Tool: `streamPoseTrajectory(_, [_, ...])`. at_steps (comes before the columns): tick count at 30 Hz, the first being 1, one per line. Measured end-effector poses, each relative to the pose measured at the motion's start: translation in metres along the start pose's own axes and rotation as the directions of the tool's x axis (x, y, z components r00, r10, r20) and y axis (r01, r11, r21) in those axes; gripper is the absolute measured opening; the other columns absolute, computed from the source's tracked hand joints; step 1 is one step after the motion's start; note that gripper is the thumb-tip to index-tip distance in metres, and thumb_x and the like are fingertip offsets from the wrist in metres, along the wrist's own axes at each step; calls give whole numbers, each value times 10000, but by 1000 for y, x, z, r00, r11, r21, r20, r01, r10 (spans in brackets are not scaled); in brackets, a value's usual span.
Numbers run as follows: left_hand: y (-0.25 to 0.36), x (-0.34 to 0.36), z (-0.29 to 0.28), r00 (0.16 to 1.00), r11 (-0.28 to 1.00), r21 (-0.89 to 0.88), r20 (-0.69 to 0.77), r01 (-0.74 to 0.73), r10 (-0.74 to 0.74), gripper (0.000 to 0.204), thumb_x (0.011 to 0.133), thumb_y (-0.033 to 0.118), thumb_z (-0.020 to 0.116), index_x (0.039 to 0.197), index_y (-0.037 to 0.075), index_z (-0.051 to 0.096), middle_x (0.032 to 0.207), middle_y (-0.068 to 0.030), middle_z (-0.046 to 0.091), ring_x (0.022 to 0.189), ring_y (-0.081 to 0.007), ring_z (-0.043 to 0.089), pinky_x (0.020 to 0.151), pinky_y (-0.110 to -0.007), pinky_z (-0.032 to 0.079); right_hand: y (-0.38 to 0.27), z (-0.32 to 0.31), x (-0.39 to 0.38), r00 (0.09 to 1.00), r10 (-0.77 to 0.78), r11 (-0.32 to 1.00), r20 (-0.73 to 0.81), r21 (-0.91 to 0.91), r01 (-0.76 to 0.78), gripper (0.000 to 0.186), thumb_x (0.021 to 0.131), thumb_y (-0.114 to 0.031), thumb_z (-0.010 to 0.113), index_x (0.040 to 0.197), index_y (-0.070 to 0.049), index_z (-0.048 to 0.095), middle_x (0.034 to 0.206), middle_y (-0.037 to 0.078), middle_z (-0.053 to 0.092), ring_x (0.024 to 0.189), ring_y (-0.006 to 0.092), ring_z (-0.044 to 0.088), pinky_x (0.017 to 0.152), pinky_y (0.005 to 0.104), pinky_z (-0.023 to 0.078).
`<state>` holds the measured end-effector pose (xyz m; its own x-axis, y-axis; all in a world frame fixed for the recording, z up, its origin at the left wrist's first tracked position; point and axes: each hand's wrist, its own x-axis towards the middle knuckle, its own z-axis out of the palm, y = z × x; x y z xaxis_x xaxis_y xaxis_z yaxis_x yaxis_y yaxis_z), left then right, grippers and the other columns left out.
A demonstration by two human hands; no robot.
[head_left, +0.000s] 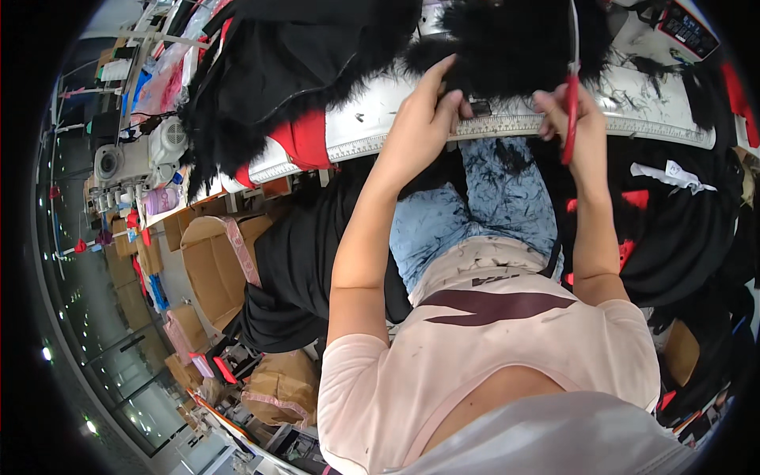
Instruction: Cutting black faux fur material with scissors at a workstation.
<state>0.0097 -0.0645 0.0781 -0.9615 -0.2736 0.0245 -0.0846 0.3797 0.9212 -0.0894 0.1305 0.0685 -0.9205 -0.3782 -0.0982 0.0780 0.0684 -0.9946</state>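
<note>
Grip-wise, the right hand (584,119) has the scissors (571,119) by the red handle, blades pointing away from the body. Left hand (427,115) is half curled at the near edge of the black fur (514,55), but honestly I can't tell from this angle if it's pinching any. Fur's on the white surface (657,103), just beyond both hands. Ruler (360,148) runs along the near edge, red cloth (305,142) hanging over it off to the left.
</note>
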Motion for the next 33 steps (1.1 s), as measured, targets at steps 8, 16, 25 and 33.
streamPoseTrajectory(8, [0, -36, 7, 954, 988, -98, 287, 123, -91, 542, 930, 44, 485, 1430, 5, 279, 784, -104, 626, 592, -158, 531, 608, -286, 464, 23, 31, -29, 970, 42, 969, 240, 226, -98, 228, 811, -11, 688, 991, 10, 550, 909, 88, 634, 707, 117, 617, 582, 229, 490])
streamPoseTrajectory(16, [-17, -65, 16, 903, 989, -47, 416, 142, -110, 517, 933, 43, 504, 1419, 18, 330, 776, -82, 635, 596, -118, 497, 590, -256, 446, 58, 18, -64, 939, 148, 965, 311, 163, -206, 225, 762, 71, 699, 856, 0, 507, 859, 76, 592, 722, 129, 616, 636, 259, 543])
streamPoseTrajectory(25, [-42, -92, -54, 958, 957, 43, 8, 287, -288, 174, 860, 80, 660, 988, -37, 660, 783, -57, 645, 696, -108, 583, 646, -230, 454, 61, -11, -37, 993, -86, 995, -77, -53, 82, 215, 772, 20, 730, 882, -11, 547, 780, 50, 628, 659, 106, 612, 526, 215, 451])
streamPoseTrajectory(33, [-52, -105, -75, 939, 922, 251, -251, 296, -233, 150, 820, 66, 686, 934, -31, 674, 800, -109, 655, 712, -174, 594, 688, -274, 462, 72, 4, -15, 976, -135, 971, -170, -219, 96, 216, 806, -29, 729, 924, 10, 553, 805, 22, 625, 667, 67, 589, 625, 203, 468])
